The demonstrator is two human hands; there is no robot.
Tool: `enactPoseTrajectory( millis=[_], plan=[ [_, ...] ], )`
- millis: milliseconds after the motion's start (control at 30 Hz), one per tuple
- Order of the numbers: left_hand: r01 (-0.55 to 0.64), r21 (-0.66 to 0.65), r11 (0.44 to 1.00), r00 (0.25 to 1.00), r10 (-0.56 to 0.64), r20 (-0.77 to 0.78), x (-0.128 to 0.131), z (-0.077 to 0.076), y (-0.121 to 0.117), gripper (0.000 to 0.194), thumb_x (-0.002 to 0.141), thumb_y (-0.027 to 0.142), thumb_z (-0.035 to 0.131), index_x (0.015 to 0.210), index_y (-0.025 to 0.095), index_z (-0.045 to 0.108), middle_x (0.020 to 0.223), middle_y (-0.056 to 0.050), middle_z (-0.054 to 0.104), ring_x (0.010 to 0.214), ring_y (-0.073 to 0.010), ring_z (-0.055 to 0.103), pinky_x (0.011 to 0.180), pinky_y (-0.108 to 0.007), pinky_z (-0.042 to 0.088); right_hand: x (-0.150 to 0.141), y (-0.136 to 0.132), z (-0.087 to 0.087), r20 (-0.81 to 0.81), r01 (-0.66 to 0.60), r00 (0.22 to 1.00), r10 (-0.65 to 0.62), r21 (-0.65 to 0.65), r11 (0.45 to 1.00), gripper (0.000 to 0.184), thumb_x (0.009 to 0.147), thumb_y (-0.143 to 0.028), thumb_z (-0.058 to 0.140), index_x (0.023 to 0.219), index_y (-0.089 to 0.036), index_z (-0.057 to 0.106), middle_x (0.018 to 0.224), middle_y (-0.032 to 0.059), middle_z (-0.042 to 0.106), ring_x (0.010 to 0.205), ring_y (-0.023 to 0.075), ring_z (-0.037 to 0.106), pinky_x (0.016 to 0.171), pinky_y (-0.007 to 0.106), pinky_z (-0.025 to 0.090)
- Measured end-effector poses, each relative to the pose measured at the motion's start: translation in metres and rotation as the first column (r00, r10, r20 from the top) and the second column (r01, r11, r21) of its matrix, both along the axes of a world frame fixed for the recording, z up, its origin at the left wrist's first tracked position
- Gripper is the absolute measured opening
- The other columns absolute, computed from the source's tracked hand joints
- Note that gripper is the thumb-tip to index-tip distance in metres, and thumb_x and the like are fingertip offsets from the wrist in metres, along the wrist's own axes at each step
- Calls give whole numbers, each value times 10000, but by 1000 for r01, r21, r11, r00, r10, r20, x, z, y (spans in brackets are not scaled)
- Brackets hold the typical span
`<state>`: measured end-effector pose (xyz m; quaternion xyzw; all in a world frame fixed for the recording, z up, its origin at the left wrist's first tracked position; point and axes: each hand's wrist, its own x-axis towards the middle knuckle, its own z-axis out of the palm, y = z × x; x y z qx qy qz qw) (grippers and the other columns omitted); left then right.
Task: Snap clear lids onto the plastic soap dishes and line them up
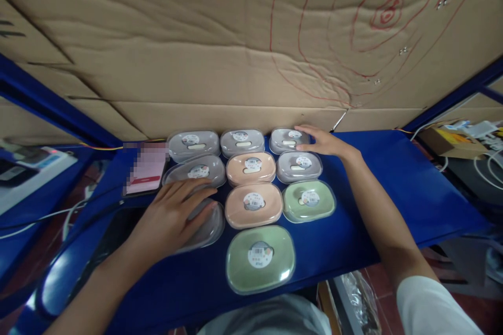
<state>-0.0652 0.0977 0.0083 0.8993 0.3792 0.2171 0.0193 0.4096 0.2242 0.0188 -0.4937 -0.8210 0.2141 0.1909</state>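
Oval plastic boxes with clear lids and round labels lie in three columns on the blue table. My left hand [173, 214] lies over the front grey box [210, 227] of the left column, partly hiding it. Its fingers are stretched and reach the edge of the grey box behind [202, 167]. At the back right, my right hand [324, 141] has thumb and fingers around the right end of a small grey box [283, 138]. Another grey box [301, 166] and a green box [310, 201] lie in front of it. Peach boxes [251, 167] and a green box [261, 259] form the middle column.
A phone [147, 170] lies left of the boxes, its screen partly blurred. Cardboard [196, 52] with red drawn lines stands behind the blue table [385, 167]. Black cables [78, 214] run at the left. A carton with papers [451, 141] sits far right.
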Motion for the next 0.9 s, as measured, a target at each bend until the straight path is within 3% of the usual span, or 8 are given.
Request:
enactPoseTrajectory(
  millis=[233,400,533,633,733,900],
  plan=[
    [-28,-28,999,999,27,-31,0,0,1,367,1093,462,506,1290,244,727,1391,-105,703,1285,-328,658,1101,-539,520,-12,-2,-1,121,62,990,-72,79,995,922,886,-792,690,1586,-206,559,1592,175,564,1489,373,551,1275,574,432],
    [-9,-2,1000,1000,9,-16,0,0,0,350,1093,450,507,1282,247,720,1378,-109,704,1261,-332,669,1080,-543,527,-21,-9,-3,152,97,983,-107,70,993,939,850,-786,737,1604,-267,529,1613,161,546,1488,403,542,1246,620,444],
    [-8,-13,1000,1000,7,-26,0,1,0,333,1094,430,513,1282,243,714,1389,-116,694,1271,-345,663,1081,-565,519,-30,-11,-10,100,22,995,-22,7,1000,1023,808,-689,836,1653,-274,436,1625,150,513,1500,354,529,1265,558,435],
    [-2,-15,1000,999,2,-33,0,1,0,332,1092,431,517,1290,244,706,1393,-114,691,1280,-344,659,1086,-562,518,-35,-8,-12,120,47,991,-52,41,998,1019,805,-552,883,1659,-242,422,1617,176,498,1483,362,536,1251,561,441],
    [-2,-28,1000,999,1,-35,-1,1,0,331,1087,430,522,1301,255,704,1399,-105,691,1283,-345,661,1089,-560,517,-26,-5,-2,111,19,993,-31,105,994,943,815,-532,881,1618,-230,491,1597,176,517,1476,361,539,1258,555,428],
    [-1,-38,999,999,0,-34,-4,-2,0,336,1085,443,519,1301,267,707,1421,-97,682,1297,-349,650,1096,-566,514,8,-5,27,-2,-19,1000,20,166,986,767,836,-664,823,1479,-294,632,1515,100,596,1444,327,562,1254,519,435]
  ],
)
